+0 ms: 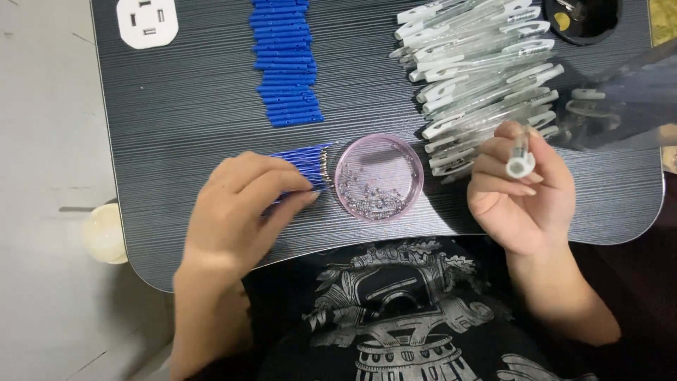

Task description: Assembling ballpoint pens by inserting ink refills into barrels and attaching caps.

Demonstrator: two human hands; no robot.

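Left hand (236, 212) lies flat, fingers pressed on blue refills (305, 161) fanned beside the pink dish (379, 177); right hand (518, 194) curls closed around a clear pen barrel (520, 154), held upright above the dark table (197, 106).

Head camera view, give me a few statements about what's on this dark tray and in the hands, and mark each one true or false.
1. The left hand rests on a bundle of blue refills. True.
2. The right hand holds a clear pen barrel. True.
3. The pink dish holds blue caps. False: it holds small silvery bits.
4. The pile of clear pen barrels lies left of the dish. False: it lies up and to the right.
5. A stack of short blue pieces lies at the far side of the dark tray. True.
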